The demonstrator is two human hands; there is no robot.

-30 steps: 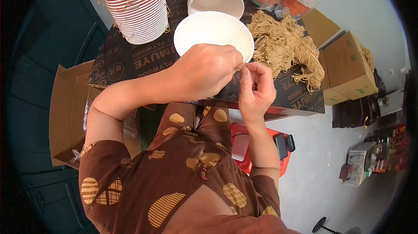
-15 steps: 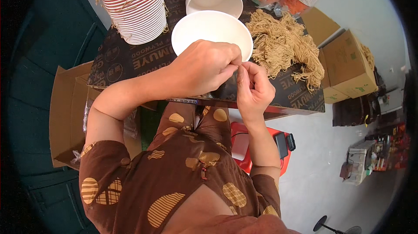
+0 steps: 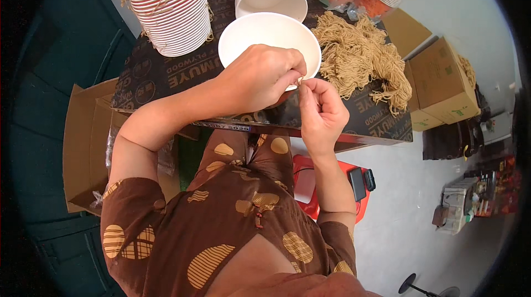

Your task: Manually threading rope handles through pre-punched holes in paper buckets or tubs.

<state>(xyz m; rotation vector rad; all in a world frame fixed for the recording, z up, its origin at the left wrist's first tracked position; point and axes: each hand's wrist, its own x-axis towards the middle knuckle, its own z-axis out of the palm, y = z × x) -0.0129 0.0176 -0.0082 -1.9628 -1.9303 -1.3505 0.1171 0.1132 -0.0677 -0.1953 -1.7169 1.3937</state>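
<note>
Above the near edge of the worktop [image 3: 182,78], the left hand [image 3: 265,77] and the right hand [image 3: 325,106] met at the fingertips, beside the near rim of a white bowl [image 3: 265,34]. Each grip looked pinched, thumb and forefinger together on a small bit of string [image 3: 300,81]: the left knuckles up, the right with its other fingers curled. How far the string ran, and whether it went round the bowl, could not be told. The bowl was mouth up, its base hidden behind the left hand.

By its look, the string was light, soft and limp; it seemed to call for a hold by the very tips, near its end, under gentle tension. It would likely tangle easily, judging by the loose heap of yarn [image 3: 354,53] right of the bowl. The bowl looked light and thin-walled, probably paper, easily dented or nudged along; a hold just under the rim, likely its stiffest part, would suit it. Just behind it a nest of bowls [image 3: 271,3] lay tipped on its side, and a tall stack [image 3: 168,15] stood to the left, with strands [image 3: 210,37] hanging at its rims.
</note>
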